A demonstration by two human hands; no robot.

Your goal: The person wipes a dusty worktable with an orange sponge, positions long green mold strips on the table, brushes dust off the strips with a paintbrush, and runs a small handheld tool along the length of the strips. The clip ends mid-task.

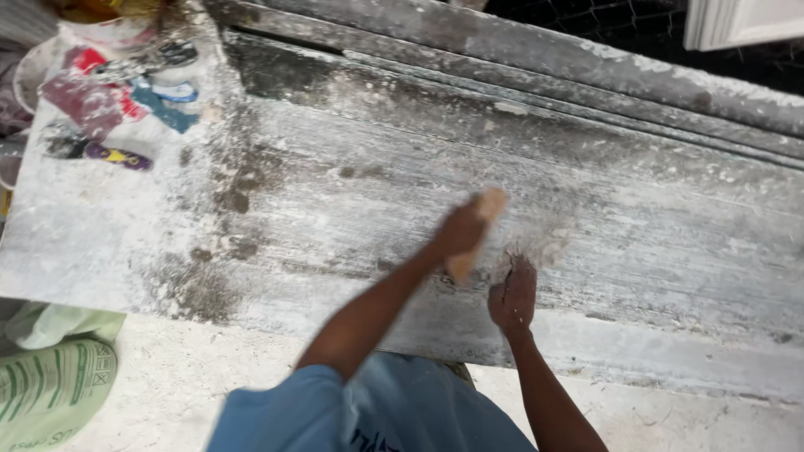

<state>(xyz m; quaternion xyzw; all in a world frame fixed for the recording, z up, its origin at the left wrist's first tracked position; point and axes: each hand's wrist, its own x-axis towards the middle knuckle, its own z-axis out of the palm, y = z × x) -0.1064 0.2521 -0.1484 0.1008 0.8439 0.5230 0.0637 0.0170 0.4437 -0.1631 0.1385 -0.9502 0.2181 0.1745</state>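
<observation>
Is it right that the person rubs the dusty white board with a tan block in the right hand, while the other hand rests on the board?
Not quite. The head view shows the tan block in the left hand; the right hand rests on the dusty white board.

Both arms reached forward from the bottom of the view, bare below blue short sleeves. Left hand (459, 230) was curled shut around something tan, knuckles up, motion-blurred. Right hand (512, 295) lay just beside it, palm down, fingers pressed flat and slightly spread, wrist straight. Left elbow bent, right forearm angled inward.
</observation>
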